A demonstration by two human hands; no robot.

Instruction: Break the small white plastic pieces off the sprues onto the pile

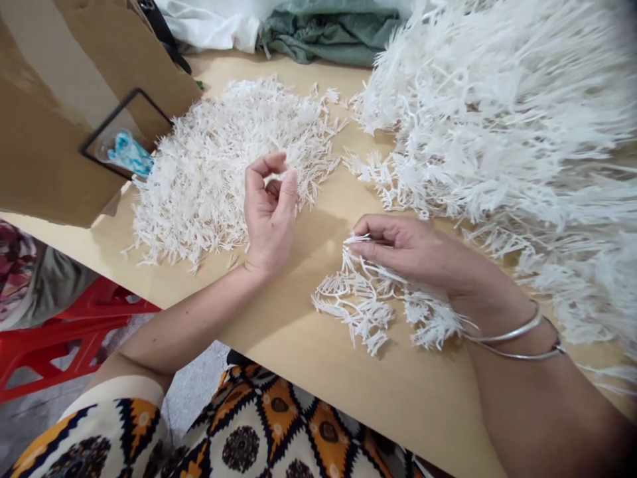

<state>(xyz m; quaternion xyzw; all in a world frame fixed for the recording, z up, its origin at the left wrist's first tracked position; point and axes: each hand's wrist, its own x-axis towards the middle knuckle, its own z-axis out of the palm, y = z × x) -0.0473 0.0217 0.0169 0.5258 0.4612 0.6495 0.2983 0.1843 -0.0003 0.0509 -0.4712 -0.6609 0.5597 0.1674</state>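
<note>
My right hand (408,252) pinches a white feathery plastic sprig (359,239) between thumb and fingers. Below those fingers hangs a branched clump of white sprigs (355,299), spread onto the table (298,345). A silver bangle circles the right wrist. My left hand (271,212) is held above the near right edge of a pile of small white sprigs (199,172). Its fingers are curled, with a small gap between thumb and index finger and nothing visible in them.
A large heap of white branched sprigs (497,133) covers the right side. At the left stands a cardboard box (54,113), with a clear cup of something blue and white (130,153) by it. Green cloth (328,33) lies at the back. Red stools (54,338) stand below the table.
</note>
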